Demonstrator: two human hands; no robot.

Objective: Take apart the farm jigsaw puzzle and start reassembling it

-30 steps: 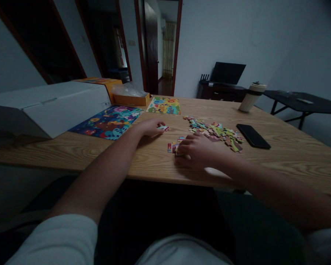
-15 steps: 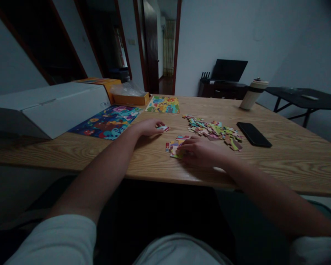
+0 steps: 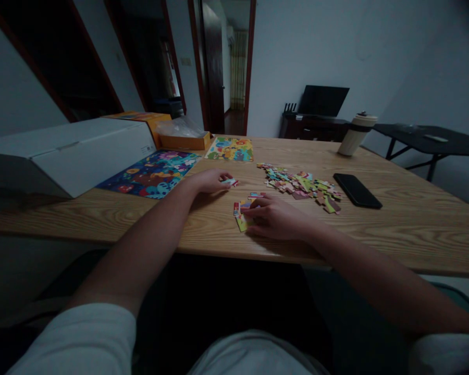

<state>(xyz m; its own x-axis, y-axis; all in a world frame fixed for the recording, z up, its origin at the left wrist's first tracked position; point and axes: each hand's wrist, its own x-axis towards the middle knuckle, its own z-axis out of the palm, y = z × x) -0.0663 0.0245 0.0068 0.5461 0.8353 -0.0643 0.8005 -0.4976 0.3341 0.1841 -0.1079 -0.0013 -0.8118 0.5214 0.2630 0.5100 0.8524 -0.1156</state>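
Note:
My left hand rests on the wooden table, its fingers closed on a small puzzle piece with white, red and blue on it. To the right and nearer the table's front edge, my right hand grips a yellow-green puzzle piece between thumb and fingers. That piece lies at an angle against a small group of puzzle pieces in red, yellow and purple. My right fingers cover part of this group, so how the pieces join is hidden. Beyond my right hand spreads a loose pile of puzzle pieces.
A black phone lies right of the pile, with a cream tumbler behind it. On the left are a white box, a dark blue picture sheet and an orange tray holding clear plastic. A yellow picture sheet lies farther back.
My right hand has shifted slightly left, and the yellow-green piece under its fingers has turned and moved left towards the front edge. My left hand has stayed nearly still.

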